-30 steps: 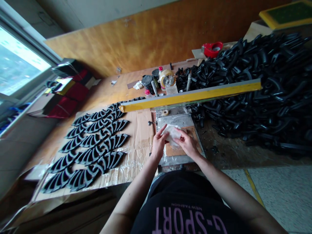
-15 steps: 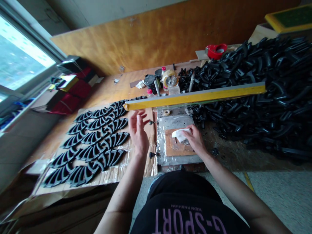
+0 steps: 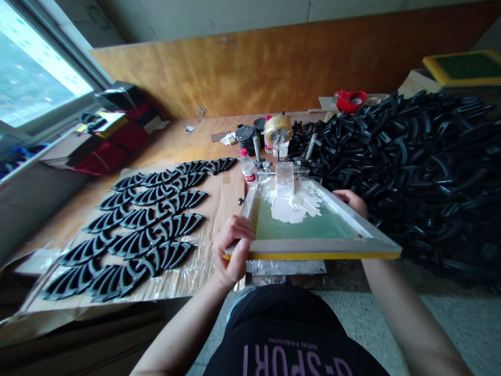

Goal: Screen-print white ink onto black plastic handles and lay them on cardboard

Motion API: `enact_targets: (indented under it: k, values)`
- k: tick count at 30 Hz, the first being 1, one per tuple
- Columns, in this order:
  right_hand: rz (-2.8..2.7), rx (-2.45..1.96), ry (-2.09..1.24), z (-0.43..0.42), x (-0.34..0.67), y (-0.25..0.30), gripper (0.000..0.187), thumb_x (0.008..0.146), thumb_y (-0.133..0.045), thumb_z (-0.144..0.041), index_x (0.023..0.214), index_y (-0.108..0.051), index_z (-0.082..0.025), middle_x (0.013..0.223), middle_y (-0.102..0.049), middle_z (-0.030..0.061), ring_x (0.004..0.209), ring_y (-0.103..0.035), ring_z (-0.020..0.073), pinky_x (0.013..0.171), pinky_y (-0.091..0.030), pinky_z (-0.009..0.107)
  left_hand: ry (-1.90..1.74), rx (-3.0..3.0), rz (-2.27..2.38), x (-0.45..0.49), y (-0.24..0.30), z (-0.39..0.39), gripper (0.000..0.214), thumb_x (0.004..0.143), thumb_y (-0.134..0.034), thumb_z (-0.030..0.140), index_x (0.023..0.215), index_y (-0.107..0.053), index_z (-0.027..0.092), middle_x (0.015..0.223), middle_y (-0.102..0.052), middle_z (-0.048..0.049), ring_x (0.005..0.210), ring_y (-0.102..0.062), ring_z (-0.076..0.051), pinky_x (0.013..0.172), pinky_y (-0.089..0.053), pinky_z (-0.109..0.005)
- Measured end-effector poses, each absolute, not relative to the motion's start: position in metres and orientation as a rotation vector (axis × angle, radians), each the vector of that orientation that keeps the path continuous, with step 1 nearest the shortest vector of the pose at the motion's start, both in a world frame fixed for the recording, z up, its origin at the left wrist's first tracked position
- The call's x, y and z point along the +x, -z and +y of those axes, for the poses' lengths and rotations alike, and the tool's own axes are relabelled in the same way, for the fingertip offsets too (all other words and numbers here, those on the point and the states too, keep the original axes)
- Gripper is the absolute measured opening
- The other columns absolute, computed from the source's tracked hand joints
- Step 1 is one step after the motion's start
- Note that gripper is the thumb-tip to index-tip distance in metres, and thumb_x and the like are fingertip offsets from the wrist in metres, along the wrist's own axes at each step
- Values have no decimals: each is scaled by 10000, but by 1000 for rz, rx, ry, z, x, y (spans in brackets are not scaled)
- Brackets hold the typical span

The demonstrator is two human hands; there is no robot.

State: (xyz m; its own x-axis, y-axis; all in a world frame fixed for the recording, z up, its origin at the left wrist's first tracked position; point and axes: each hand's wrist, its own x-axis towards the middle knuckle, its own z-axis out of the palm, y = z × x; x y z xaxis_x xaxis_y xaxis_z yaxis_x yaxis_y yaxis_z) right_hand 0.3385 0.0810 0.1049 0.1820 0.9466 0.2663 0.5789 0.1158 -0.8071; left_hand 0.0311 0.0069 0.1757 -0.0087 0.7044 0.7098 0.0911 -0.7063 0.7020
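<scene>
A yellow-edged printing screen frame (image 3: 313,250) lies nearly flat in front of me, its green mesh (image 3: 301,225) smeared with white ink (image 3: 293,204) and a squeegee block (image 3: 285,178) standing in it. My left hand (image 3: 234,249) is curled round the frame's near left corner. At the frame's right side my right hand (image 3: 354,201) touches the rim, its fingers mostly hidden behind the frame. The metal base plate (image 3: 285,267) shows just below the frame's front edge.
Several black fan-shaped plastic parts (image 3: 136,230) lie in rows on cardboard at the left. A big heap of black parts (image 3: 422,167) fills the right. Bottles, an ink tin (image 3: 246,137), a tape roll (image 3: 277,128) and a red tape dispenser (image 3: 350,99) stand behind.
The screen frame has swung down from raised to nearly flat over the base plate. My left hand moved from the air onto its corner; the white cloth and my right hand left the plate.
</scene>
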Motion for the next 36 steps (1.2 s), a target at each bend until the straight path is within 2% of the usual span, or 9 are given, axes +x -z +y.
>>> enact_targets:
  k: [1,3,5,7,9,14,21,32,36]
  values:
    - [-1507,-1578,-460,91,345,-118,367,866,-484,-387,982,-711,-123,951,-716,70,840,-633,176,784,-525,299,-1708,1877,827,28,-164,-2,214,893,-472,290,742,-595,203,656,-560,-10,662,-566,-159,726,-487,-382]
    - [-1626,-1540,-310,111,340,-141,358,835,-573,-357,1101,-683,-144,1092,-685,98,922,-637,204,791,-533,327,-1597,1992,849,21,-144,-17,193,885,-463,264,771,-603,195,698,-589,-20,719,-586,-174,822,-481,-451]
    - [-1885,-1435,-161,128,317,-157,472,781,-673,-322,1221,-623,-159,1272,-600,128,1100,-580,263,888,-506,392,-1540,2055,860,16,-130,-26,174,875,-459,229,779,-598,185,734,-607,-26,748,-596,-177,881,-459,-494]
    - [-2151,-1361,-51,141,287,-165,579,725,-744,-300,1258,-585,-139,1322,-554,152,1199,-504,307,977,-444,433,-1537,2077,866,14,-122,-30,161,865,-459,203,778,-592,181,754,-616,-32,758,-602,-177,891,-454,-502]
    - [-2323,-1413,-19,148,262,-168,547,712,-761,-297,1205,-599,-126,1212,-609,154,1138,-531,306,956,-435,416,-1547,2073,875,14,-118,-31,154,857,-461,186,774,-590,180,765,-620,-36,768,-608,-181,892,-453,-506]
    - [-2612,-1595,-255,140,244,-169,296,787,-687,-360,1006,-664,-162,889,-698,89,840,-633,239,725,-432,301,-1594,2030,862,18,-113,-31,155,839,-460,167,767,-596,172,772,-614,-41,773,-606,-186,888,-434,-512]
    - [-2671,-1266,-374,98,258,-177,139,790,-704,-283,827,-646,-163,857,-656,71,830,-592,203,721,-400,279,-1625,2011,861,22,-117,-30,174,835,-440,155,728,-576,169,728,-592,-34,731,-587,-176,843,-426,-494]
    - [-2768,-1026,-947,102,279,-221,140,736,-746,-283,774,-657,-182,763,-643,-10,710,-580,143,647,-385,235,-1597,1990,892,22,-117,-32,199,852,-413,151,705,-546,167,726,-579,-36,727,-581,-177,833,-427,-496]
    - [-2594,-1255,-730,137,283,-207,221,746,-723,-295,932,-675,-186,830,-686,-10,764,-619,166,698,-424,253,-1627,1971,888,21,-118,-31,206,860,-416,171,705,-553,169,726,-582,-36,722,-584,-178,824,-434,-490]
